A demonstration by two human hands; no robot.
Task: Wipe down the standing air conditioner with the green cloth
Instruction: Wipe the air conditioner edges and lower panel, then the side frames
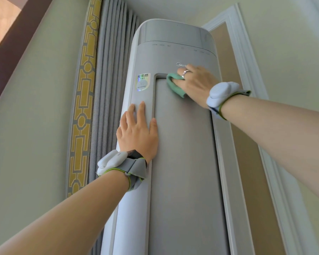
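The standing air conditioner is rising tall in the corner of the room, its grey front panel filling the middle of the view and its white rounded edge running down the left side. A person is leaning both bare arms up against it. The right hand is pressing the green cloth flat against the upper part of the front panel, just below the brand lettering and at the top of the recessed inner panel; the fingers are lying close together over the bunched cloth, pinning it to the surface, and a ring is showing on one of them. The left hand is resting lower and to the left, palm on the panel with the fingers spread wide and holding nothing. Each wrist is wearing a grey strap with a white device on it. A small sticker is sitting on the panel to the left of the cloth. Grey pleated curtains with a yellow patterned border are hanging just left of the unit, a pale green wall is stretching away beyond them, and white moulding is framing a tan wall panel to the right.
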